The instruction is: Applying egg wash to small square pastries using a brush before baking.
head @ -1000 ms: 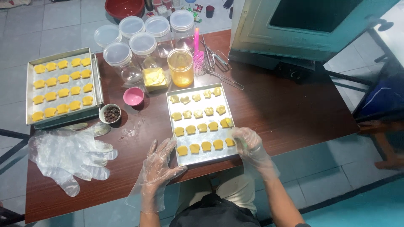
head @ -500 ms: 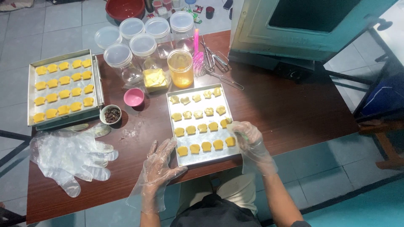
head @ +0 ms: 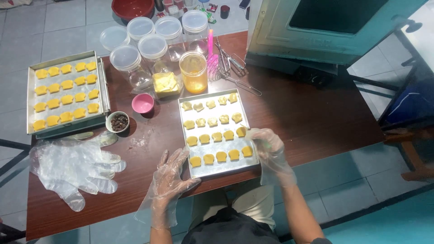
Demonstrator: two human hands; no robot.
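Your gloved right hand [head: 267, 145] has crept inward, pinching the rectangular metal tray [head: 218, 168] of yellow dough pieces [head: 221, 156] at its edge; your left hand [head: 171, 175] stays flat, released, beside it.

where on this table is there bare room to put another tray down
The widest bare patch of the brown wooden table is right of the near metal tray of yellow dough pieces, below the teal oven. A narrower strip lies between the clear plastic gloves and the gloved left hand. The lidded clear jars crowd the far edge.
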